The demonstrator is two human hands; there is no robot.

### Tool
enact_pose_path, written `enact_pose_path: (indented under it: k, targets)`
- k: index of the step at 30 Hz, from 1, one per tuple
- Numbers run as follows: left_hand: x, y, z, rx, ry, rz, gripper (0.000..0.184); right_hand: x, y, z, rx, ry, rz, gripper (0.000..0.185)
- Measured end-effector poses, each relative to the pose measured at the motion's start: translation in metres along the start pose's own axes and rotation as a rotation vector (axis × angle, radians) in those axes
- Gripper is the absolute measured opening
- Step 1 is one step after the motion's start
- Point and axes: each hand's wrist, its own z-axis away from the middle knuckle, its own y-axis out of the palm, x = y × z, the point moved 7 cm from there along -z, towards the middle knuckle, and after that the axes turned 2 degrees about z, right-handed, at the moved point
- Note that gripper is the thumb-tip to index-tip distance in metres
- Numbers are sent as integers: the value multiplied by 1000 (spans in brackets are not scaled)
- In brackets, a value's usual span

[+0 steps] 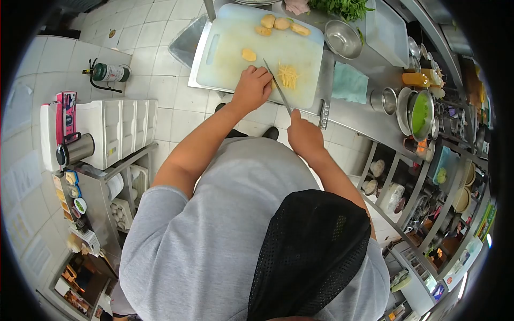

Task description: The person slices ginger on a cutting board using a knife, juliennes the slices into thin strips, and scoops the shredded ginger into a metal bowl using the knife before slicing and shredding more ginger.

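Note:
My right hand (303,131) is wrapped round the handle of a long knife (278,90), its blade slanting up and left over the cutting board (225,69). Against the blade, the curled fingers of my left hand (254,85) press on a yellow piece that is mostly hidden. Thin yellow strips (288,76) lie in a pile right of the blade. A peeled yellow piece (248,54) rests above my left hand. Several more peeled pieces (282,23) sit along the board's far edge.
Right of the board are a metal bowl (343,39), a green cloth (349,82) and a small metal pot (384,100). Leafy greens (342,7) lie at the back. A grey bin (187,41) stands left of the board, and a fire extinguisher (110,72) is further left.

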Motion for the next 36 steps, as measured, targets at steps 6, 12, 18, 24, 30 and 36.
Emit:
enact_pose_path:
  k: [6,12,18,24,30,36]
  targets:
    - [0,-1,3,-18,-1,-1,12,6,-3,-21,-78,-88,-13,34]
    - [0,1,2,-8,-2,-2,14,4,2,-4,-33,-37,9,29]
    - [-1,-3,6,-19,11,16,15,15,-15,-26,-54,-79,9,29]
    - [1,-1,4,-14,-5,2,14,8,4,-7,21,-18,10,32]
    - [-1,-5,4,-43,30,13,14,11,-13,-22,-46,-70,26,34]
    - [-1,-3,4,-31,5,18,13,4,12,-12,-6,-14,-8,41]
